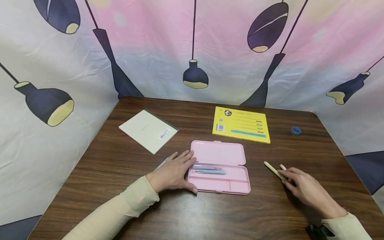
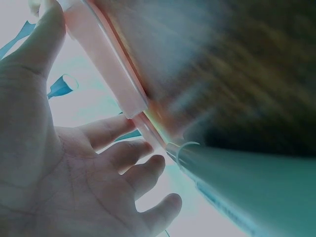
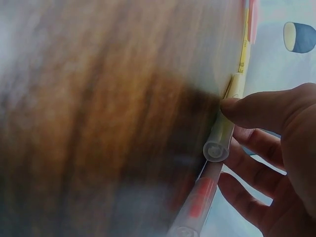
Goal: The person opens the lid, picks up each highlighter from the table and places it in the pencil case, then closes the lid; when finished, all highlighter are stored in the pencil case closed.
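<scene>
A pink pencil case (image 1: 208, 185) lies with its lid folded back, two bluish pens (image 1: 210, 170) in its long upper compartment. My left hand (image 1: 173, 170), fingers spread, rests against the case's left side. Partly hidden under that hand is a blue pen (image 1: 162, 163), large and close in the left wrist view. To the right of the case, my right hand (image 1: 306, 186) pinches a pale yellow pen (image 1: 272, 169) between thumb and fingers, low over the table. Beside it lies a pink pen (image 1: 282, 167), mostly covered by the hand; its end (image 3: 200, 197) shows in the right wrist view.
A cream notebook (image 1: 147, 131) lies at the back left of the brown wooden table (image 1: 228, 216). Behind the case is a yellow book (image 1: 240, 124). A blue roll of tape (image 1: 296, 130) sits at the back right. A printed curtain (image 1: 162, 40) hangs behind the table.
</scene>
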Demonstrator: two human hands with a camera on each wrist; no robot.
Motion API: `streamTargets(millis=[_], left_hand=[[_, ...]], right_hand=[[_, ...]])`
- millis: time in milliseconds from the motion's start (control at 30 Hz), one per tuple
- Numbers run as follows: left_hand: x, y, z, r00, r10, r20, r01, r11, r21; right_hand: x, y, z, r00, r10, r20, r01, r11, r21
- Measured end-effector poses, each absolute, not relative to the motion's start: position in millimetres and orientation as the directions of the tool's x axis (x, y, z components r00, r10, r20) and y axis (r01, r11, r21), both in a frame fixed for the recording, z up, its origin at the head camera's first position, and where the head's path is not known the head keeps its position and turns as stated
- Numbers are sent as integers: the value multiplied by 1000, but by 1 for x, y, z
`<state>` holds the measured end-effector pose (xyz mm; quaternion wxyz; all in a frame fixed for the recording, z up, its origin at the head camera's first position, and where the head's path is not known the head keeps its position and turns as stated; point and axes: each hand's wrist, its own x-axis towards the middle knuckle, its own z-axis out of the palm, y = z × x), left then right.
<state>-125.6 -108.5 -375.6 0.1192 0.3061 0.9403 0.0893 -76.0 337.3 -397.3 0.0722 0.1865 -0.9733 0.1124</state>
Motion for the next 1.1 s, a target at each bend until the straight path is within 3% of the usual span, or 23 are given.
streamTargets(millis=[267, 833, 1100], left_hand=[[-125, -108, -376, -783, 597, -172, 554, 796, 244], [-125, -109, -375, -783, 595, -180, 548, 798, 251], [-124, -109, -374, -782, 599, -173, 557, 796, 239]], right_hand=[[-75, 337, -397, -927, -335, 165, -365, 907, -210], [-102, 293, -379, -857, -445, 261, -501, 837, -219], [-120, 261, -375, -748, -560, 356, -648, 731, -213]])
